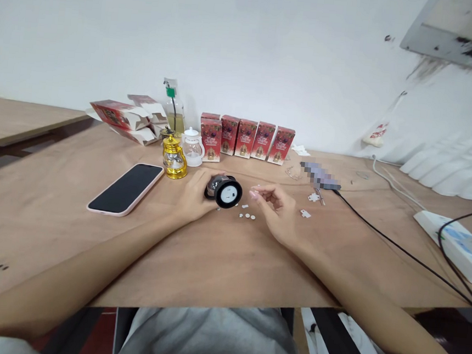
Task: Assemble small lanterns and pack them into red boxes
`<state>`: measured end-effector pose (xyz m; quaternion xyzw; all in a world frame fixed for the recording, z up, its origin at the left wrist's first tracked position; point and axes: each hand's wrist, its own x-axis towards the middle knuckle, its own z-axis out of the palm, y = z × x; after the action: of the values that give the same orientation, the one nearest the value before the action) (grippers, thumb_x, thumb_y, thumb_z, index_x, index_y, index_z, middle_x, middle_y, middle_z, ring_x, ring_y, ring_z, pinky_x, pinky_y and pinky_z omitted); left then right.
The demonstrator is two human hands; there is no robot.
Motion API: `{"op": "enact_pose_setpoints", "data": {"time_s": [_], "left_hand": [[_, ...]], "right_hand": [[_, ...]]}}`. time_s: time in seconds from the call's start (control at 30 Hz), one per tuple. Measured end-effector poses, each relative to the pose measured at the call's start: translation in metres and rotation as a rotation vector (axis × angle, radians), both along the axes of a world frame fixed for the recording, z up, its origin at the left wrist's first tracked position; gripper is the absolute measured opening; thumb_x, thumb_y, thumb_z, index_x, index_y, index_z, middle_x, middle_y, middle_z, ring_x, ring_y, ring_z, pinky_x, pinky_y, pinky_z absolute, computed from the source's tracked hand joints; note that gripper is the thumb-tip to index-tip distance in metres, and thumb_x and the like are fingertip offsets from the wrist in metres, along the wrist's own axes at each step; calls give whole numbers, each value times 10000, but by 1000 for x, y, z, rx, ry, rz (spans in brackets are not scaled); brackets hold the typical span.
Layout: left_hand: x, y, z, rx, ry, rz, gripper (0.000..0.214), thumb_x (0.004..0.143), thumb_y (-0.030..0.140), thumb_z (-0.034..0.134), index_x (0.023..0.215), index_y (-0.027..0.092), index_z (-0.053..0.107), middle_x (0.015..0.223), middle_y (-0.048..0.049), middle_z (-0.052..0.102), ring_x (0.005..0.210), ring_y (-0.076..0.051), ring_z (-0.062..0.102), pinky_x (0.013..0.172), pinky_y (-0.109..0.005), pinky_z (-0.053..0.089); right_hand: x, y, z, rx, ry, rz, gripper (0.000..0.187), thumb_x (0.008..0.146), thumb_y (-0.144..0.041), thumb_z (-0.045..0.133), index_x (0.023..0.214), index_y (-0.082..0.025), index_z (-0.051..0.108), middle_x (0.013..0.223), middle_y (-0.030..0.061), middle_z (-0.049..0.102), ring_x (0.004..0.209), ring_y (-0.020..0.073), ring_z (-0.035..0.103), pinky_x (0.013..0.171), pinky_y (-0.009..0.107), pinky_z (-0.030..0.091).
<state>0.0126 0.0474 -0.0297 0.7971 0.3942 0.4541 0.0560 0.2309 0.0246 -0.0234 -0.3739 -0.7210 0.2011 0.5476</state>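
Observation:
My left hand [196, 194] is wrapped round a small black lantern [223, 190] lying on its side on the wooden table [220, 258], its round white base facing me. My right hand [274, 203] rests just to the right of it, fingers curled and pinched together; what they pinch, if anything, is too small to make out. A few tiny round button cells [247, 216] lie on the table between my hands.
A phone [126, 188] lies face up at the left. Behind it stand a gold lantern [174, 157], a white lantern [192, 147], a row of red boxes [245, 138] and flattened boxes [126, 114]. A black cable [395, 246] and a power strip [457, 246] lie at the right.

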Motion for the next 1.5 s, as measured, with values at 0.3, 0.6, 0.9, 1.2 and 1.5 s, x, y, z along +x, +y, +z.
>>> {"op": "enact_pose_setpoints", "data": {"time_s": [0.3,0.6,0.9,1.2,1.5], "left_hand": [[1,0,0,7,71,66,476,731,398,672,1137,192,532,1117,-76,628,1035,-253,575,884,-393,454],[4,-2,-2,64,259,167,515,735,482,662,1137,177,556,1046,-81,635,958,-263,562,810,-374,425],[6,-4,-5,105,386,228,577,728,525,661,1171,172,547,998,-89,609,941,-272,536,790,-368,382],[6,-6,-4,176,430,260,597,718,557,657,1165,173,557,995,-95,623,919,-275,527,748,-366,336],[6,-8,-3,231,456,248,625,721,601,632,1173,174,572,1031,-101,634,929,-279,510,774,-394,325]], "right_hand": [[-4,-11,6,369,-190,34,143,888,-176,553,998,-212,637,807,15,679,721,119,646,707,262,522],[-6,-5,-1,759,-257,60,133,848,-72,566,830,-202,588,702,16,676,650,131,637,582,255,532],[-5,1,-6,829,-344,94,166,850,-52,546,781,-202,561,648,4,652,644,134,600,589,260,509],[-3,3,-6,819,-400,116,182,854,-25,504,815,-191,569,676,17,656,652,140,565,605,266,482],[-2,4,-4,751,-479,190,168,880,-75,504,768,-181,570,655,20,602,656,147,499,616,268,434]]}}
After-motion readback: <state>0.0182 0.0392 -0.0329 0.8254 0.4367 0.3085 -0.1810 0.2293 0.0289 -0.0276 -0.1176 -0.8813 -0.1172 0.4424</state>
